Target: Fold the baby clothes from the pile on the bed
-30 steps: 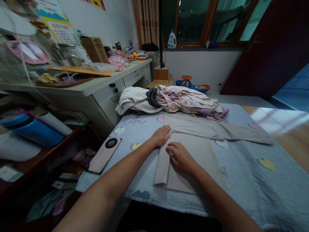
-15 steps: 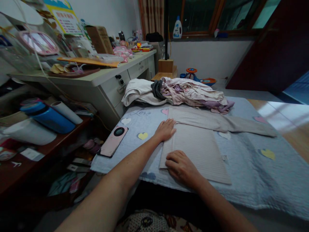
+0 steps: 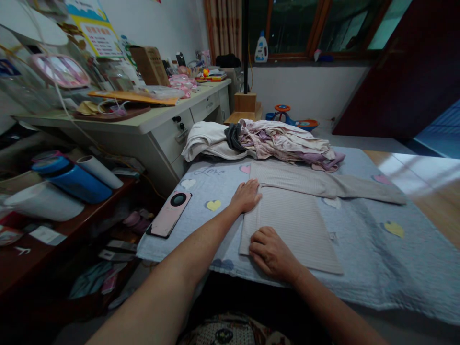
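A beige ribbed long-sleeved top (image 3: 291, 225) lies flat and folded on the cloth-covered surface, one sleeve stretched out to the right. My left hand (image 3: 246, 195) rests on the top's left edge, fingers extended and flat. Closer to me, my right hand (image 3: 271, 251) is closed, its fingers curled on the fabric near the lower left corner; the fingertips are partly hidden. Behind the top sits a heap of crumpled clothes (image 3: 280, 139) with a folded white garment (image 3: 206, 136) at its left end. A pink phone (image 3: 169, 214) with a round camera lies left of my left forearm.
The light blue cloth (image 3: 373, 258) carries heart prints. At the left, a desk (image 3: 143, 127) is crowded with a mirror, box and bags. A low brown shelf (image 3: 86, 211) holds a blue bottle (image 3: 74, 179). A ride-on toy (image 3: 305, 124) stands on the floor beyond.
My right hand's fingers have curled in slightly at the top's lower left. My left hand stays at the edge. The camera view has shifted a little.
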`<action>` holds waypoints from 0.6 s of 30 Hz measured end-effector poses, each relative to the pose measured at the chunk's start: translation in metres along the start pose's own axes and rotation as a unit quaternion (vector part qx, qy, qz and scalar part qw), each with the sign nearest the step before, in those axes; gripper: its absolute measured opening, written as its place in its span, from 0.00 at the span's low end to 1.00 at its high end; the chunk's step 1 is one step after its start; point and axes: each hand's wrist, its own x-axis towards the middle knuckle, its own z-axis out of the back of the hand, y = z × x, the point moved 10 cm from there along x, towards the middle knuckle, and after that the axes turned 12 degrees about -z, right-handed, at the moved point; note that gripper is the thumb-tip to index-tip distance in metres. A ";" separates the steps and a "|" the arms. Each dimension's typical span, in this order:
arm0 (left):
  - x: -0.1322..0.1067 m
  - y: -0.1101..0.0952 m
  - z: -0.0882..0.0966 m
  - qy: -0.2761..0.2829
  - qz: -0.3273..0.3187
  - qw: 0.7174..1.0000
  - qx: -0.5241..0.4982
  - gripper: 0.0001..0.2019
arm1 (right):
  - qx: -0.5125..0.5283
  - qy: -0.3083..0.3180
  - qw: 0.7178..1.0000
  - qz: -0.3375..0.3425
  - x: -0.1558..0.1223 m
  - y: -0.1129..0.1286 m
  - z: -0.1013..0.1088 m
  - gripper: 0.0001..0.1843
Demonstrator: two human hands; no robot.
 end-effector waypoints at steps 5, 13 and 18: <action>0.000 0.000 -0.002 0.005 -0.004 1.000 0.006 0.28 | 0.019 0.006 1.000 -0.005 -0.002 -0.001 -0.001 0.05; -0.001 -0.002 -0.001 0.016 0.002 1.000 0.012 0.27 | 0.101 -0.021 0.995 -0.012 -0.002 -0.005 0.009 0.08; -0.002 -0.004 0.001 0.026 0.004 1.000 0.008 0.27 | 0.149 -0.036 0.988 -0.028 -0.002 -0.014 0.012 0.12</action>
